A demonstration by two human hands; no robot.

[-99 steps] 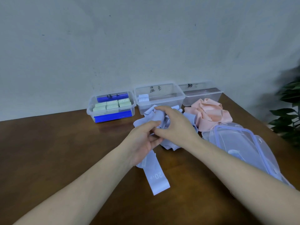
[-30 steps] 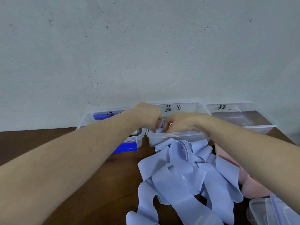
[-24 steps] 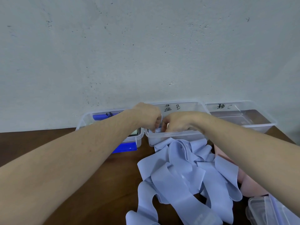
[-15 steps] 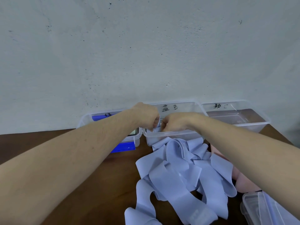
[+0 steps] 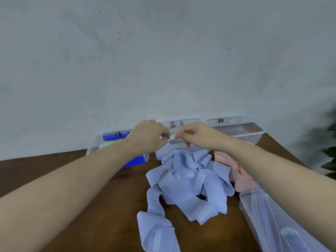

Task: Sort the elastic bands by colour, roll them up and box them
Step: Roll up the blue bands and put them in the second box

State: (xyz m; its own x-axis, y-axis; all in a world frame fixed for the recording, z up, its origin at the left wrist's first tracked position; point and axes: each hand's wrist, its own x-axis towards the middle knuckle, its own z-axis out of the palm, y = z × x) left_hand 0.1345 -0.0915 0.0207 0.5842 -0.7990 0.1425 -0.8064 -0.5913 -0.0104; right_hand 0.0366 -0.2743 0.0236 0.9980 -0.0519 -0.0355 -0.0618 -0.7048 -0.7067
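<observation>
Since half a second ago both hands have lifted slightly from the middle box and drawn a little apart, so a narrow gap shows between them at the centre of the frame. The left hand and the right hand hover over that box's near rim with fingers curled downward; whether either pinches anything I cannot tell, as the fingertips are blurred. The loose pile of blue elastic bands lies on the bench at lower centre, its long axis running from the box's front wall down toward the bottom edge, one end curling at lower centre. Pink bands lie just right of the pile, partly under the right forearm. The left box holds pale green rolls; the right box sits at the wall. Clear lids are stacked at lower right.
</observation>
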